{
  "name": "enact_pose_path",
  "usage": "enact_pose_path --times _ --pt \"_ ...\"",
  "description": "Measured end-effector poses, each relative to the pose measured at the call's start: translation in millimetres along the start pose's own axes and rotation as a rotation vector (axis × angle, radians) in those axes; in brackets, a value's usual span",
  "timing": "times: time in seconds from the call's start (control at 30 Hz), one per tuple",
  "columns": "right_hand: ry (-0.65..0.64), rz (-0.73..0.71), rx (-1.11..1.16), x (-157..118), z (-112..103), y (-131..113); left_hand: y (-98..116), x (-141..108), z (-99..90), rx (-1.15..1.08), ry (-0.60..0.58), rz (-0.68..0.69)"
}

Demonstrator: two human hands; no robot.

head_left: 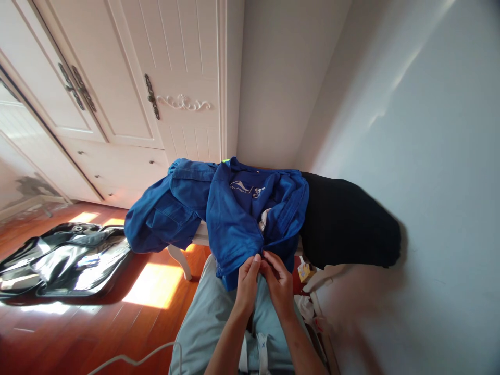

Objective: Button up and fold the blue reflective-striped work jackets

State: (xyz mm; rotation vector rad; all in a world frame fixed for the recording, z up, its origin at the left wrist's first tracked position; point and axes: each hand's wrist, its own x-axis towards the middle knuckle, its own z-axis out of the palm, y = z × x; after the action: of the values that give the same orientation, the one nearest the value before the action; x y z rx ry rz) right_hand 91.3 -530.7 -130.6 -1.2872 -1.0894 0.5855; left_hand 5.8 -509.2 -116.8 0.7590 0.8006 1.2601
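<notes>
A blue jacket (234, 224) with a white printed logo lies spread in front of me, its lower part hanging over my knees. My left hand (249, 273) pinches the jacket's front edge between thumb and fingers. Close beside it, my right hand (276, 273) also has its fingertips closed on that edge; the exact bit between them is too small to make out. A whitish patch (264, 219) shows in the opening of the jacket. To its left lies another blue garment (167, 208), bunched up, and to its right a black garment (347, 221).
An open black suitcase (70, 260) lies on the wooden floor (156, 333) at left. A white wardrobe (133, 120) stands behind, and a pale wall (429, 156) rises at right. A white cable (133, 359) runs near my leg. A small yellow box (305, 272) sits low at right.
</notes>
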Motion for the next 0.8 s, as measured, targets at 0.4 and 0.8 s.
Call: enact_pose_path --times 0.4,0.8 --pt "0.164 0.104 -0.08 6 2 -2 -6 -6 5.2 0.229 -0.058 0.137" --pt "0.179 0.196 0.048 -1 9 0 -5 -4 11.9 0.019 0.167 0.094"
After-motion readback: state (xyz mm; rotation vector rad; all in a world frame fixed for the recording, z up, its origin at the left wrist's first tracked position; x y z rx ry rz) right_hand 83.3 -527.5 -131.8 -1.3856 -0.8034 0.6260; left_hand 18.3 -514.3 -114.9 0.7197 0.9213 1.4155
